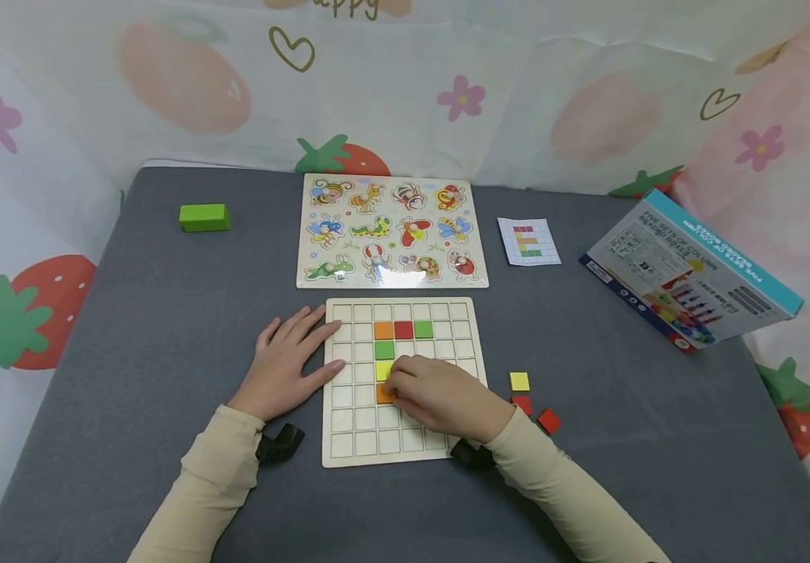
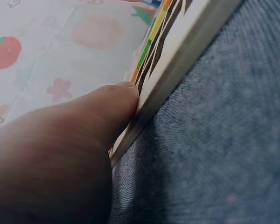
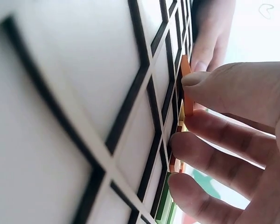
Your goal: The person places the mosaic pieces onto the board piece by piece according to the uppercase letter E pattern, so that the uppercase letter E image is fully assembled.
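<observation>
A pale wooden grid board [image 1: 349, 446] lies on the table. My right hand [image 1: 447, 395] is over its middle, thumb and forefinger pinching an orange square tile [image 3: 188, 105] at the grid. Above that tile in the same column are yellow [image 1: 382, 371], green [image 1: 384, 350] and orange [image 1: 383, 331] tiles. To the right of the top orange one sit a red tile [image 1: 403, 330] and a green tile [image 1: 423, 329]. My left hand [image 1: 285, 371] lies with fingers spread at the board's left edge, and its thumb touches the rim in the left wrist view.
Right of the board lie a yellow tile [image 1: 519, 381] and two red tiles [image 1: 549, 421]. Behind it are an insect picture board [image 1: 392, 250] and a pattern card [image 1: 530, 242]. A box [image 1: 693, 274] stands at the right, a green block [image 1: 204, 218] at the back left.
</observation>
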Action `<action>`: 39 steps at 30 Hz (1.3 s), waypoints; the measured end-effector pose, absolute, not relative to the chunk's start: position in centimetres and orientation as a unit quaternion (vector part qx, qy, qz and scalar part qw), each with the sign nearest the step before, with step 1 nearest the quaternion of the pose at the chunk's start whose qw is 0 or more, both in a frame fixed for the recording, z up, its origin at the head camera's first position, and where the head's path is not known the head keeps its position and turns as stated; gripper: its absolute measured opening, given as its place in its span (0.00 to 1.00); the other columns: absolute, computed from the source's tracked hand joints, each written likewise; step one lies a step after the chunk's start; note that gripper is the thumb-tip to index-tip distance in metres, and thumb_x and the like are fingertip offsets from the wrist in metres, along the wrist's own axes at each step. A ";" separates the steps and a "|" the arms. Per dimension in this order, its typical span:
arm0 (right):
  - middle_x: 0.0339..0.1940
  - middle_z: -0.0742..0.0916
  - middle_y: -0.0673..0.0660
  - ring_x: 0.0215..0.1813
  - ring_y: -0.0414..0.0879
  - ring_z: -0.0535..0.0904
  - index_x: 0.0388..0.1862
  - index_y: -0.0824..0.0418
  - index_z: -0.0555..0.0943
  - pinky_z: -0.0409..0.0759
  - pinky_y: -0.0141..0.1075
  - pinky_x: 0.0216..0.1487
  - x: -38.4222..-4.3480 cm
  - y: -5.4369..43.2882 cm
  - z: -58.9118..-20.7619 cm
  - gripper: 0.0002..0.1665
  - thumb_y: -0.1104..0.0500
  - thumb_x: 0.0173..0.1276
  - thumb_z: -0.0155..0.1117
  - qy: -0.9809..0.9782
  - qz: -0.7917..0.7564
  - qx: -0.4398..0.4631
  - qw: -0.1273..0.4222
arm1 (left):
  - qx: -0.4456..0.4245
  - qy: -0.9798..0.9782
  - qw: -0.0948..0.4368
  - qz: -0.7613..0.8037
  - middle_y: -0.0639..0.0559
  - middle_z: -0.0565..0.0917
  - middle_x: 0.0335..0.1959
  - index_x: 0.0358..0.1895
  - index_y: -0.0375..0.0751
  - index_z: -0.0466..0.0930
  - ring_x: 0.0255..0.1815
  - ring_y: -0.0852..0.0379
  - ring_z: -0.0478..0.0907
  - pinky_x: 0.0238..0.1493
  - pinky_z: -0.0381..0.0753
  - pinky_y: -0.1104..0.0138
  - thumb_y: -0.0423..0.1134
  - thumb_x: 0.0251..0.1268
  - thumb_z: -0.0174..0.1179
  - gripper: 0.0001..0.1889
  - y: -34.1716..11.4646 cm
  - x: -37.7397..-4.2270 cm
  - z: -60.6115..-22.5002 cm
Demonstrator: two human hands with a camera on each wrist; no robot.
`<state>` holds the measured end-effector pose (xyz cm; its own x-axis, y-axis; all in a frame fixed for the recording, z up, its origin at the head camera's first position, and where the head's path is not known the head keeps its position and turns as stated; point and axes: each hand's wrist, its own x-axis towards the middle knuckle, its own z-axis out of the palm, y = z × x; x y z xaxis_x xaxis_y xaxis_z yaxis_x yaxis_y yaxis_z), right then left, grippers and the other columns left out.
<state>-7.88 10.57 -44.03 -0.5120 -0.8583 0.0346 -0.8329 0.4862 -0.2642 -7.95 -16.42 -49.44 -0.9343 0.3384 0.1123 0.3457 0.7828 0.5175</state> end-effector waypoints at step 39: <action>0.50 0.81 0.58 0.49 0.51 0.79 0.59 0.60 0.75 0.81 0.48 0.45 -4.2 25.7 -41.1 0.33 0.46 0.59 0.71 0.972 -0.111 -0.160 0.130 | -0.184 -0.941 0.007 -0.283 0.45 0.58 0.75 0.71 0.50 0.65 0.76 0.44 0.49 0.71 0.41 0.42 0.57 0.65 0.58 0.33 -16.5 -8.1 -49.5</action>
<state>-4.18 25.74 -41.12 -0.9155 -0.3389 -0.2168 -0.2816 0.9246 -0.2565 -8.06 -16.45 -49.53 -0.9322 0.3422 0.1177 0.3504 0.7722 0.5301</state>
